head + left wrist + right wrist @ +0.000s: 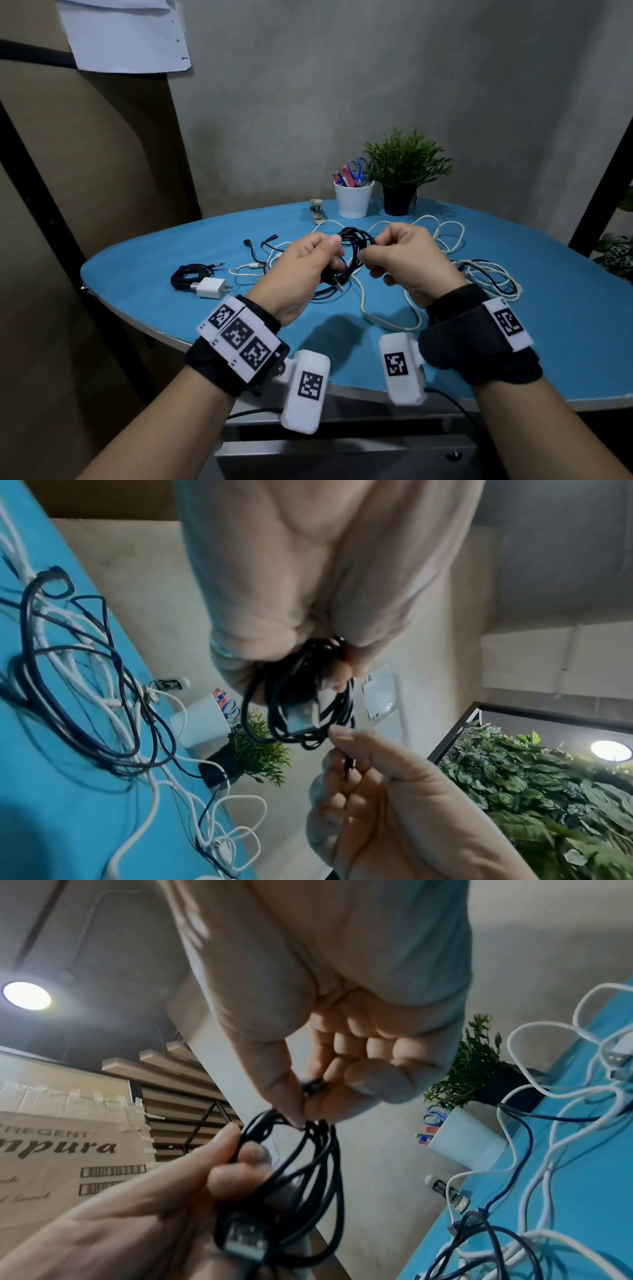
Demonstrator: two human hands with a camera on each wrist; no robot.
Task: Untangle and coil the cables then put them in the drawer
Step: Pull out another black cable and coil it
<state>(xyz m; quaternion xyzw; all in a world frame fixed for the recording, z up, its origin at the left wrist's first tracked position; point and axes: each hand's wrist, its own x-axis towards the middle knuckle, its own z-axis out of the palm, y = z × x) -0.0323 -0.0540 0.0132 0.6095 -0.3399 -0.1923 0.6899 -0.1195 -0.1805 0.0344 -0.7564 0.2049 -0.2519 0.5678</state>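
Both grips clench my black cable coil [352,253] — left hand [305,270], right hand [407,263] — above the blue counter [513,325], loose cables [486,277], grey wall behind.

We see an improvised office or study corner: a blue tabletop [513,325] against a bare grey plaster wall [342,85], bearing a stapler [317,210], a white cup [352,200] of scissors and pens, a small potted plant [404,171]; taped paper [126,34] hangs above, and a grey drawer front [342,459] sits beneath.
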